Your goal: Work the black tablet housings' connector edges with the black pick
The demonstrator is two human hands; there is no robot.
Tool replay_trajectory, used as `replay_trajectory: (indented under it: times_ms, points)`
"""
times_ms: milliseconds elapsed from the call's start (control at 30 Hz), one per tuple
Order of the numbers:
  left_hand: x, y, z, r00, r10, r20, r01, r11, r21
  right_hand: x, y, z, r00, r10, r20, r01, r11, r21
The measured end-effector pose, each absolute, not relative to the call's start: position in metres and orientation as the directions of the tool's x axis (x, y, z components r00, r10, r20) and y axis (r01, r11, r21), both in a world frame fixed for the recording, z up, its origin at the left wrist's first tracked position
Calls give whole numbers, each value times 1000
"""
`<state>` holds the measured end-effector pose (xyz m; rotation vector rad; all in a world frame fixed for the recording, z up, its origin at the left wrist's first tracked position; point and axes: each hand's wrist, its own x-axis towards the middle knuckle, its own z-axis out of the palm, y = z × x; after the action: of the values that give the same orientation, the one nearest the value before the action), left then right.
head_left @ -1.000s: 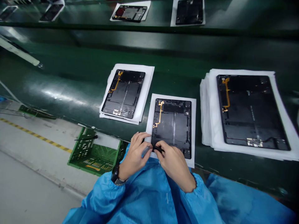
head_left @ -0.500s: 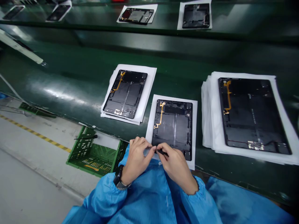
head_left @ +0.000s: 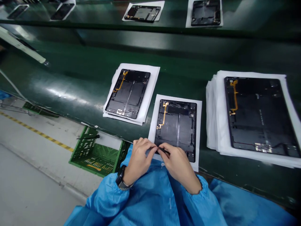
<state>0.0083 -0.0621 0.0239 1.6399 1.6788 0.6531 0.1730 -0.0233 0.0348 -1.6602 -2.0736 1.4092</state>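
- Hands together: right hand (head_left: 178, 166) pinches a slim black tool (head_left: 164, 150); left hand (head_left: 138, 158) curls beside it, grip unclear.
- Black tablet housing (head_left: 176, 125) lies at 12 o'clock on white paper (head_left: 198, 131), touching the fingers.
- Dark green conveyor belt (head_left: 70, 62) spreads beyond; green plastic crate (head_left: 80, 153) sits at 9 o'clock on grey floor (head_left: 35, 175).

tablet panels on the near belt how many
3: left panel on white sheets, middle panel on one sheet, right panel on a thick stack; more may lie beneath

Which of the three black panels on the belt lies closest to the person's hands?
The middle panel, on one white sheet, its lower edge under the right hand; the left panel and right panel lie farther off on stacked sheets.
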Motion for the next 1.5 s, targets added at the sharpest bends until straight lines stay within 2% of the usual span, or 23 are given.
replay_trajectory:
  times_ms: [433,700,933,1100,1367,1500]
  points:
    - [-1,-64,22,72,989,-132,621,59,781,171,-13,38,-410,768,-492,721,-57,-690]
    - [-3,-64,17,66,995,-79,613,22,790,166,-12,38,-414,764,-495,745,-28,-666]
    - [-7,-65,14,44,997,-63,599,24,801,161,-4,40,-413,718,-560,805,0,-593]
    - [-8,-65,12,56,998,-40,601,-2,799,156,-3,43,-388,726,-568,842,30,-538]
    - [-7,-68,13,76,997,-32,646,-25,763,148,-6,50,-360,730,-581,917,162,-365]
    - [-8,-69,11,79,996,-28,653,-31,756,147,-5,53,-371,731,-572,920,208,-332]
